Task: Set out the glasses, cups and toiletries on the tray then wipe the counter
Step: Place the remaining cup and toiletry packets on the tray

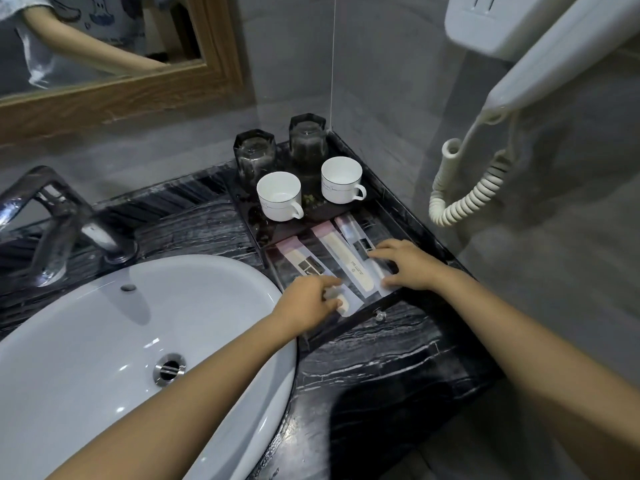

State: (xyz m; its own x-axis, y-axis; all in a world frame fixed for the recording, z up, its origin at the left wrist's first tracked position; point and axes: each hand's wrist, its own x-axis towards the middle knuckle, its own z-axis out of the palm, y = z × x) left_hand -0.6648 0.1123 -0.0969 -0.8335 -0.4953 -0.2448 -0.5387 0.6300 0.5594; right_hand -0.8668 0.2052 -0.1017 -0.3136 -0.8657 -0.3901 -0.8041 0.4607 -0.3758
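A clear tray (pixel 412 216) sits in the counter's far right corner. At its back stand two dark glasses upside down, one on the left (pixel 255 154) and one on the right (pixel 307 140). In front of them are two white cups, the left cup (pixel 280 196) and the right cup (pixel 342 180). Three toiletry packets lie side by side in the tray's near half: left packet (pixel 300 259), middle packet (pixel 341 252), right packet (pixel 356 237). My left hand (pixel 310 299) pinches the near end of the left packet. My right hand (pixel 407 266) rests fingers-down on the right packet.
A white basin (pixel 104 341) with a chrome tap (pixel 55 216) fills the left. The black marble counter (pixel 374 368) runs toward me. A wall hair dryer (pixel 540 50) with a coiled cord (pixel 471 188) hangs on the right. A wood-framed mirror (pixel 114 91) is at the back left.
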